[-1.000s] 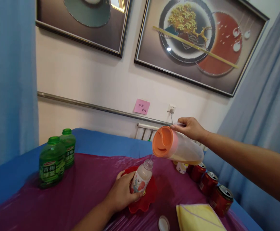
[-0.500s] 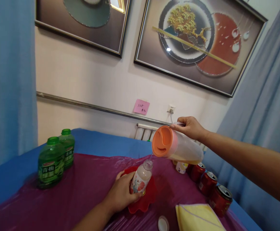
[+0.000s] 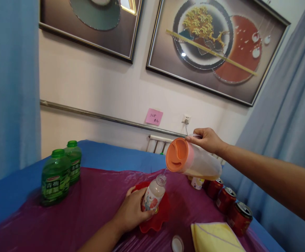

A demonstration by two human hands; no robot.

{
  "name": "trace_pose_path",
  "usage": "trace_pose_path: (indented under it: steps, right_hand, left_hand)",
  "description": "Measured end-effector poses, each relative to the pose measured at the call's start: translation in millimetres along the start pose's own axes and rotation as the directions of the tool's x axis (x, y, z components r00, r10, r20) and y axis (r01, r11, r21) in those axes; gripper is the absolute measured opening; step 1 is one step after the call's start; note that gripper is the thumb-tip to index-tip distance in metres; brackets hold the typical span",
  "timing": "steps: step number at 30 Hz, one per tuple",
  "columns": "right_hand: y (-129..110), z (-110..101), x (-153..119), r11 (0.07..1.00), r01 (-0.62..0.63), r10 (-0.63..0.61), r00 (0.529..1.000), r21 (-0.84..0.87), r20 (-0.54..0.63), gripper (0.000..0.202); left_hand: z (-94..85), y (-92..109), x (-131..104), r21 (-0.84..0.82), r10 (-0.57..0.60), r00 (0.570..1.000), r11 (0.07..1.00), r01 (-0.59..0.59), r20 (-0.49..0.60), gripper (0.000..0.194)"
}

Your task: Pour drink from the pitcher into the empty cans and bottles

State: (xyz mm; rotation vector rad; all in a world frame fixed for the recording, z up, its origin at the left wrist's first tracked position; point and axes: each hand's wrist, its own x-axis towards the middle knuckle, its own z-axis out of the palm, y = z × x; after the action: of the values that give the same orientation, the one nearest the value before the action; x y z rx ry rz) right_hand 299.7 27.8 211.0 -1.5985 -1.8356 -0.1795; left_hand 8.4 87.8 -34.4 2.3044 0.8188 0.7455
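Observation:
My left hand (image 3: pixel 133 210) is closed round a small clear bottle (image 3: pixel 152 196) with a fruit-printed label, its uncapped mouth tilted up to the right. The bottle is over a red wavy-edged dish (image 3: pixel 152 225). By its handle, my right hand (image 3: pixel 207 139) grips a translucent pitcher (image 3: pixel 202 164) with an orange lid (image 3: pixel 177 154). The pitcher lies tipped almost on its side, lid end toward the bottle. A thin stream of liquid runs from the lid to the bottle mouth, and some yellowish liquid shows low in the pitcher.
Two green bottles (image 3: pixel 55 178) stand at the left. Along the right are several red cans (image 3: pixel 239 218) and a white printed container (image 3: pixel 197 183). In front lie a folded yellow cloth (image 3: pixel 215 238) and a white cap (image 3: pixel 177 243). Purple plastic sheeting (image 3: pixel 97 189) covers part of the blue surface (image 3: pixel 110 154).
Almost nothing differs. Both hands hold the same pose, with the stream still running from the pitcher to the bottle.

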Motion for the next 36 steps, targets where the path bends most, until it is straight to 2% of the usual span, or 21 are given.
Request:
trace_pose_path:
  steps: [18, 36]
  right_hand:
    - [-3.8, -5.0, -0.5, 1.0, 0.013, -0.013, 1.0, -0.025, 0.0, 0.068]
    - [-9.0, -7.9, 1.3, 0.999, 0.016, -0.016, 1.0, -0.034, -0.002, 0.074]
  left_hand:
    - [-0.7, 3.0, -0.1, 0.0, -0.01, 1.0, 1.0, 0.01, 0.001, 0.058]
    - [-1.2, 4.6, -0.1, -0.01, -0.006, 1.0, 1.0, 0.006, 0.014, 0.055]
